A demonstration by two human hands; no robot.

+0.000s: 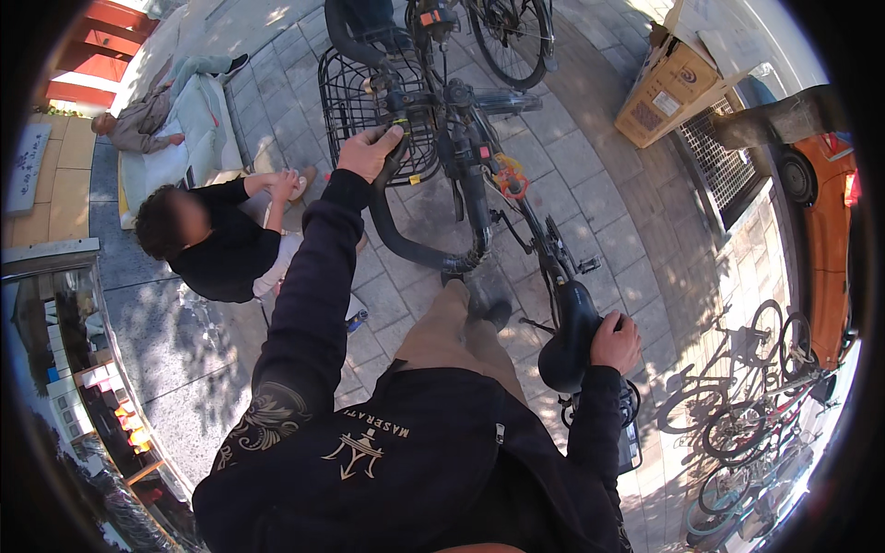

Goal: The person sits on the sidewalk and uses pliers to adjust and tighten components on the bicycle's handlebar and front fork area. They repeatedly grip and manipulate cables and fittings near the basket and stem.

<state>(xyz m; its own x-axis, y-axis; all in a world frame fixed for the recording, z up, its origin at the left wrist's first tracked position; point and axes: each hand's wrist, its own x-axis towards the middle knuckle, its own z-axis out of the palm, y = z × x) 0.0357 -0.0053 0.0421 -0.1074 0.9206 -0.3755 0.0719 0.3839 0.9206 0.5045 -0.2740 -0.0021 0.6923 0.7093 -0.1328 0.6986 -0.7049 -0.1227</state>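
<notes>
A dark bicycle with a black saddle [564, 346] stands in front of me, angled from upper middle to lower right. My left hand [369, 154] is closed around its curved black handlebar [415, 254] on the left side, thumb on top. Beside that grip is a black wire basket [343, 111]. My right hand [615, 344] presses against the right side of the saddle, fingers curled over its edge. An orange-red piece [512, 178] is on the frame behind the handlebar. A pedal [588, 265] shows at the middle right.
Another bicycle's wheel [516, 41] is at the top. To my left a person [226, 244] in black sits low; beyond, another person [147, 124] reclines. A cardboard box [666, 97], an orange car [827, 240] and several parked bicycles [737, 424] are on the right.
</notes>
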